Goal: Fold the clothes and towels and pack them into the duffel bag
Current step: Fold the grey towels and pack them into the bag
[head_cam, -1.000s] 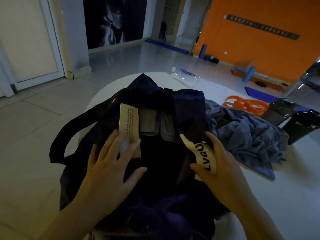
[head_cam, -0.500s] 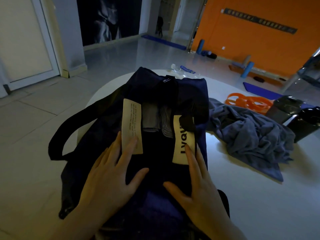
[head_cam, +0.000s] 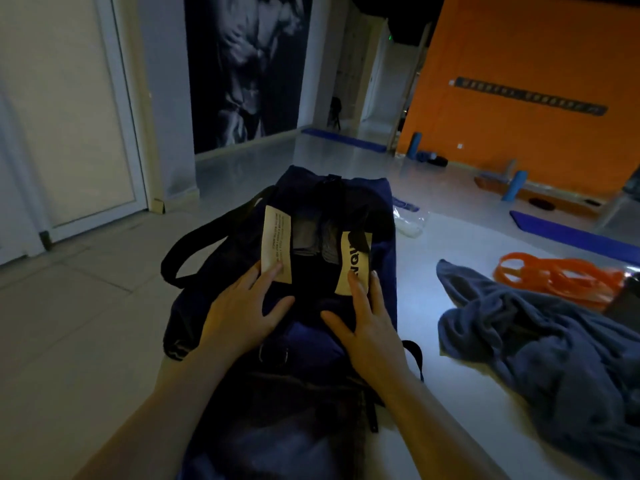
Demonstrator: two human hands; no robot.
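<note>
2 hands flat on bag (head_cam: pixel 384 271): left hand (head_cam: pixel 239 313), right hand (head_cam: pixel 367 323), fingers straight, slightly spread; towel (head_cam: pixel 540 344) beside, apart.

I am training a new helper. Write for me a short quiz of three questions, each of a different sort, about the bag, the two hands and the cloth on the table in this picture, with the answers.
1. True or false: both the left hand and the right hand lie with straight fingers on the dark blue duffel bag.
2. Choose one. The crumpled grey-blue towel lies: A) inside the bag; B) on the white table, to the right of the bag; C) on the floor.
3. Fill in: the elastic bands beyond the towel are ____ in colour.

Key: 1 true; 2 B; 3 orange.
</note>
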